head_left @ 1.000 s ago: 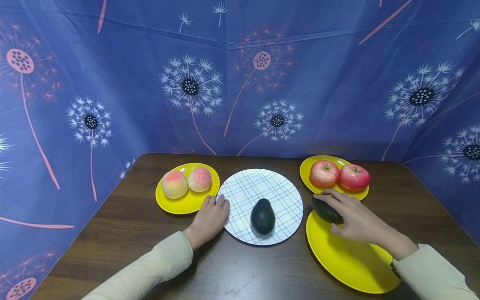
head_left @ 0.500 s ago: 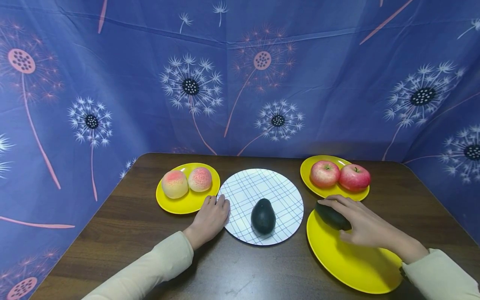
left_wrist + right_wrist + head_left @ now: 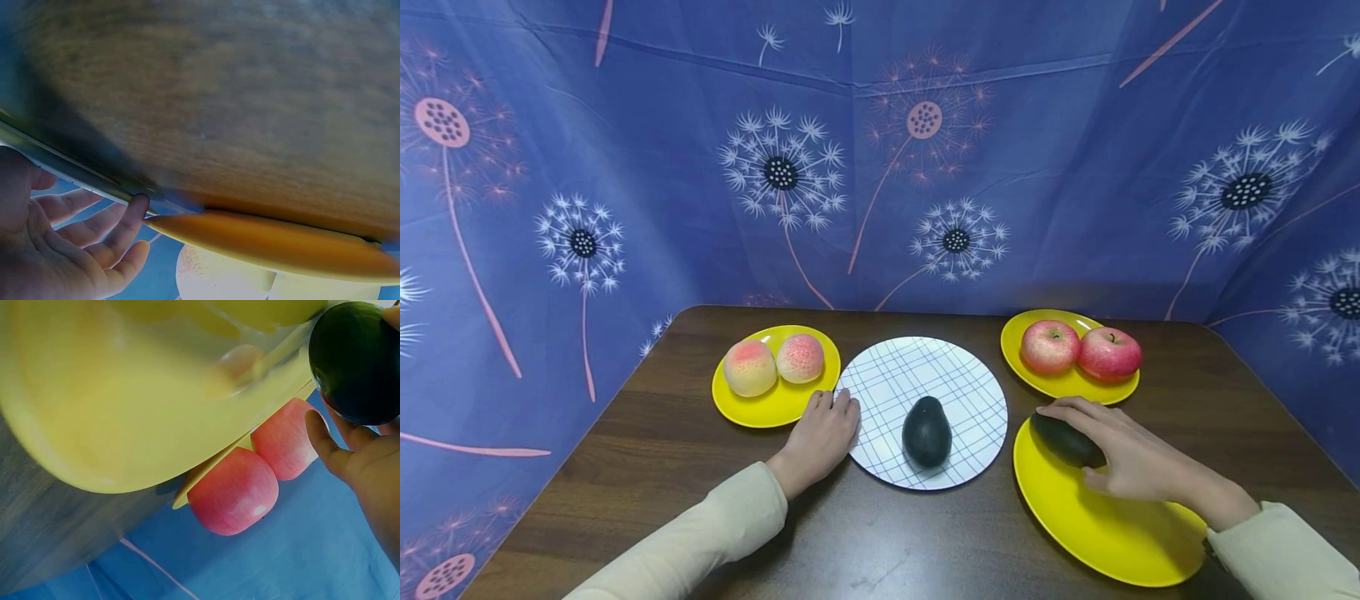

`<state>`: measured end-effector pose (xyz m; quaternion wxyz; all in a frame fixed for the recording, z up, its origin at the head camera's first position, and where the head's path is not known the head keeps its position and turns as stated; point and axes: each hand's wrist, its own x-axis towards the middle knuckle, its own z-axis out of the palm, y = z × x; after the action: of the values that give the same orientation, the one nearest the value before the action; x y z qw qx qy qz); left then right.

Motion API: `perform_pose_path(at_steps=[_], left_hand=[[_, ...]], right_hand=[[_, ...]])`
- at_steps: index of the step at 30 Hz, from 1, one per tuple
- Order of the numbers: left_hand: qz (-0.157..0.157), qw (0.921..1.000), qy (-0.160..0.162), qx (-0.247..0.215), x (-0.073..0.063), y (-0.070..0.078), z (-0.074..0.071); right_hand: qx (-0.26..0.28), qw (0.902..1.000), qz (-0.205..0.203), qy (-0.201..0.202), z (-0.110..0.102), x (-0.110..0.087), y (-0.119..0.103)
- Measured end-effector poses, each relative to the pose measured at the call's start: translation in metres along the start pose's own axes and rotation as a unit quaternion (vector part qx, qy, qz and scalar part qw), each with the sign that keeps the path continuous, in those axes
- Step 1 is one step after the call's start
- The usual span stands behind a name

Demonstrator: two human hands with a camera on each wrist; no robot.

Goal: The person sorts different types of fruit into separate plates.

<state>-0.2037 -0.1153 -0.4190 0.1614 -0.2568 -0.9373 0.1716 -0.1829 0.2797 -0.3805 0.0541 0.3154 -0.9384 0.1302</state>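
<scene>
My right hand [image 3: 1138, 454] holds a dark green avocado [image 3: 1066, 442] at the far left part of the large yellow plate [image 3: 1120, 542]. Its fingers curl over the avocado [image 3: 356, 362]; whether it touches the plate, I cannot tell. Near the middle lies a white plate with blue grid lines [image 3: 880, 375], with a second dark avocado [image 3: 927, 433] near its front. At that plate's left edge, the fingers of my left hand [image 3: 820, 437] rest on the rim; the left wrist view shows them loosely bent there.
At the back left, a smaller yellow plate [image 3: 760, 414] carries two peaches [image 3: 775, 365]. Another yellow plate [image 3: 1037, 385] at the back right bears two apples [image 3: 1078, 350], close beyond my right hand. A blue dandelion-print cloth [image 3: 880, 167] hangs behind the brown table [image 3: 865, 550].
My right hand has moved slightly right and nearer to me with the avocado, to over the large yellow plate's far end. The left hand and the other fruit have stayed put.
</scene>
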Motion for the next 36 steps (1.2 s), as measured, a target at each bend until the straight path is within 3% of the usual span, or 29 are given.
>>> perform_pose_path(at_steps=[13,21,36], left_hand=[[0.002,1.0000,-0.001,0.003,-0.0001,0.0001,0.0021],[0.001,1.0000,0.002,0.000,0.0004,0.0000,0.0022],[0.001,1.0000,0.002,0.000,0.0001,-0.0001,0.0025]], right_hand=[[-0.009,0.9996,-0.026,0.007,0.0017,-0.0021,0.0016],[0.001,0.9997,-0.023,0.002,0.0019,-0.0032,0.0036],[0.033,0.9968,0.062,-0.037,-0.0008,-0.0002,0.0039]])
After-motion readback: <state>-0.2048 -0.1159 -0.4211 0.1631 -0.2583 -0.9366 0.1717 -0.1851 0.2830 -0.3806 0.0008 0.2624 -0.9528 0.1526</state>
